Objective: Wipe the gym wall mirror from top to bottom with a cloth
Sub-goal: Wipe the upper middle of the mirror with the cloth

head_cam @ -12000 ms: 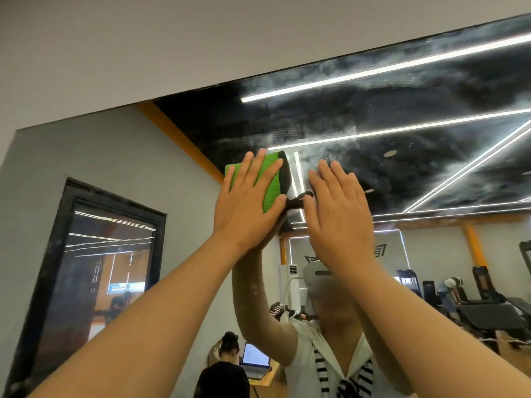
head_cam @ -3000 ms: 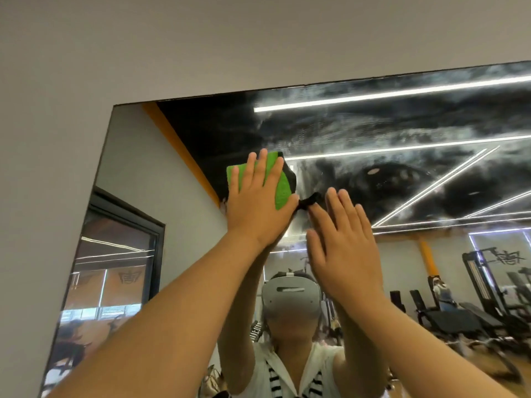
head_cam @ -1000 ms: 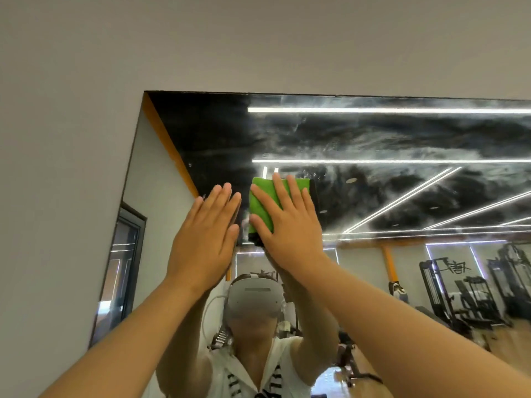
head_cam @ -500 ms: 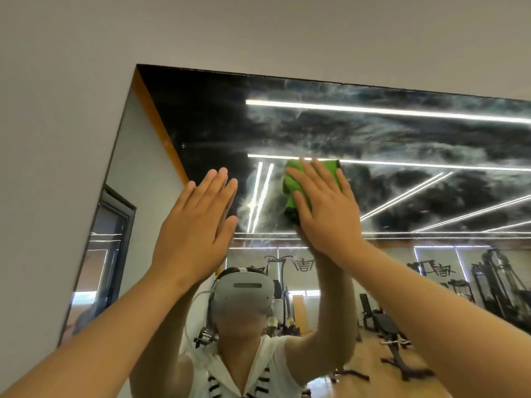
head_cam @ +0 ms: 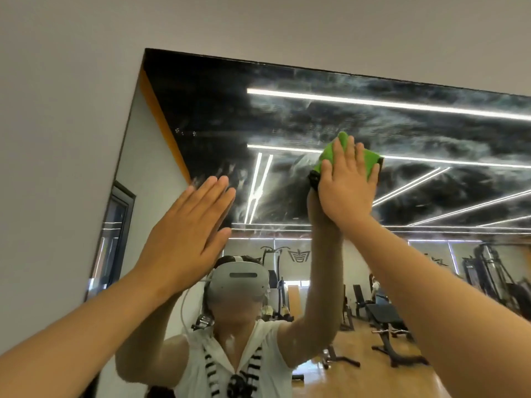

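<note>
The wall mirror (head_cam: 402, 133) fills the upper right of the head view, its upper glass streaked with whitish smears. A green cloth (head_cam: 369, 159) with a dark edge lies flat against the glass. My right hand (head_cam: 346, 185) presses it there with straight fingers spread over it. My left hand (head_cam: 186, 231) is held up flat, fingers straight, at the mirror's left part, holding nothing; whether it touches the glass is unclear.
A plain grey wall (head_cam: 57, 139) borders the mirror's left edge and top. The mirror reflects my own figure with a headset, ceiling light strips, a dark window frame and gym machines on a wooden floor.
The cloud passed from my left hand to my right between 3 s and 1 s ago. Since then my right hand has slid the cloth rightward across the upper glass.
</note>
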The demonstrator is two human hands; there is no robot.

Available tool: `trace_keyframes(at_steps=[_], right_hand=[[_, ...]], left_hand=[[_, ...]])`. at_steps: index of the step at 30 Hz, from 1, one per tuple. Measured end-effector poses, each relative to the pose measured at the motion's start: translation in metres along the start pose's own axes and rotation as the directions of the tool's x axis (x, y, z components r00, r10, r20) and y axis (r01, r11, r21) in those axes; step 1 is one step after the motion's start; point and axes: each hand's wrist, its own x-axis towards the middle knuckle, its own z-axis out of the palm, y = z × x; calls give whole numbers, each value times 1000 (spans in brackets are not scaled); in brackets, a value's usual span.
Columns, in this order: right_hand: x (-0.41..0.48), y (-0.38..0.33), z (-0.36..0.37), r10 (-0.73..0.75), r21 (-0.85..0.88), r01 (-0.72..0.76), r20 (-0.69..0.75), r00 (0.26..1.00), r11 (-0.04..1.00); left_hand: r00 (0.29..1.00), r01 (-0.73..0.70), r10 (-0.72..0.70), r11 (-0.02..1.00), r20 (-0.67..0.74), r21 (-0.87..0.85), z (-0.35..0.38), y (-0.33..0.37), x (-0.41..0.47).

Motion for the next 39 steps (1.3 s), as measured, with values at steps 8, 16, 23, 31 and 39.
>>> trace_keyframes(at_steps=[8,16,23,31,39], right_hand=[[-44,-135,37,-315,9,315,57,948,949],[-49,-197,48,-567,-9,574,137,812,819],[-4,-91,16,-408,-71,416,105,907,907],[-14,-138,27,-48,-34,50,61,997,998],[-32,-249,56,-362,-54,366,80,929,929]], left_hand=[[934,344,-347,938,-80,-53,-31,-51,-32],[930,345,-356,932,-91,-112,-29,-54,-43],[949,304,-310,948,-54,-98,-26,-64,-46],[972,233,-234,972,-9,-13,-41,-84,-83],[956,279,-281,960,-91,-26,-34,-86,-92]])
